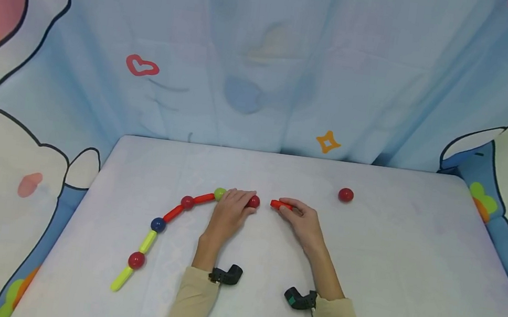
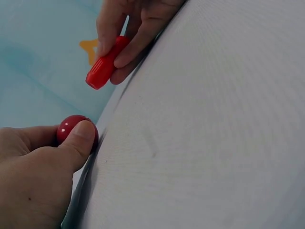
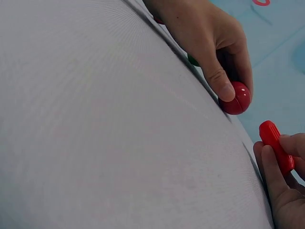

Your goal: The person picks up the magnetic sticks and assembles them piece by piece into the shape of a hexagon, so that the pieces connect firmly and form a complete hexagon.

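A curved chain of balls and rods lies on the table, with yellow rods (image 1: 147, 241), a blue ball (image 1: 158, 225), red rods (image 1: 173, 214) and a green ball (image 1: 219, 194). My left hand (image 1: 231, 209) covers part of the chain past the green ball and pinches the dark red ball (image 2: 71, 126) at its right end between thumb and fingers. Across a small gap, my right hand (image 1: 305, 223) pinches a short ridged red rod (image 3: 272, 136), one end pointing toward that ball. Ball and rod are apart.
A loose red ball (image 1: 346, 194) lies at the back right of the white table (image 1: 400, 282). A blue printed curtain (image 1: 264, 75) hangs behind the far edge. Black wrist cameras (image 1: 226, 274) sit on both wrists.
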`<control>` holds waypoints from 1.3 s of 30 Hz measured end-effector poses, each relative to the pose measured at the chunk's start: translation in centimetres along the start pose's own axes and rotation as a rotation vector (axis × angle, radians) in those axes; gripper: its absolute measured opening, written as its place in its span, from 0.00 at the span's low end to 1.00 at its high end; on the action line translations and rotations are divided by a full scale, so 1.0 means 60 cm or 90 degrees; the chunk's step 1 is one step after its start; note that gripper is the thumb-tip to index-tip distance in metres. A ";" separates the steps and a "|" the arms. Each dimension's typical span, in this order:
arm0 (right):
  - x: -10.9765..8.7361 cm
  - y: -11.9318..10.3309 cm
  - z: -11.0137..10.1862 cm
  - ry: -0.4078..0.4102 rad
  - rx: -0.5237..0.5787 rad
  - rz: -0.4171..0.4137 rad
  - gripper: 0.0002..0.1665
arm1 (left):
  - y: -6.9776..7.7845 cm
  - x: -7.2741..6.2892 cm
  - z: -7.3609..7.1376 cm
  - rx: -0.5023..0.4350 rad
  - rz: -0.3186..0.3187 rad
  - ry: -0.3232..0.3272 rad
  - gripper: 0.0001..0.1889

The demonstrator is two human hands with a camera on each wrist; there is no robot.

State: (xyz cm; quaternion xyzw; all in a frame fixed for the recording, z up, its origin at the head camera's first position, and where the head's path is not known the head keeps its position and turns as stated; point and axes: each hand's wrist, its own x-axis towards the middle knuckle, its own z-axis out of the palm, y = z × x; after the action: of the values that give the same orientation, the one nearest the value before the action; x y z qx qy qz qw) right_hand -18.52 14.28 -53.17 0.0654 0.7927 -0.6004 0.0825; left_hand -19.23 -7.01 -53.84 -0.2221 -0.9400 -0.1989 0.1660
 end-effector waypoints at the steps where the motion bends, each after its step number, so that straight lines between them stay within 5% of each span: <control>1: 0.000 0.000 0.000 -0.002 -0.002 -0.002 0.21 | 0.000 0.000 0.000 -0.007 0.004 0.001 0.23; 13: -0.002 -0.002 0.010 -0.022 -0.042 -0.047 0.21 | -0.002 0.001 0.005 -0.028 0.068 0.035 0.23; 22: -0.002 -0.002 0.011 -0.061 -0.065 -0.078 0.22 | 0.000 0.000 0.001 -0.023 0.056 0.017 0.24; 30: -0.001 0.000 0.011 -0.073 -0.063 -0.113 0.22 | -0.002 0.001 0.005 -0.012 0.064 0.043 0.24; 39: 0.000 0.003 0.012 -0.096 -0.049 -0.128 0.23 | 0.002 0.002 0.005 -0.031 0.023 0.025 0.25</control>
State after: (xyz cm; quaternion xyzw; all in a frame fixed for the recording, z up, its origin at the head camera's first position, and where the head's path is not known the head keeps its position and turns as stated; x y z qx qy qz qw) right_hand -18.43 13.66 -53.50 -0.0625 0.8092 -0.5782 0.0837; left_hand -19.32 -6.76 -54.01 -0.2392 -0.9272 -0.2230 0.1826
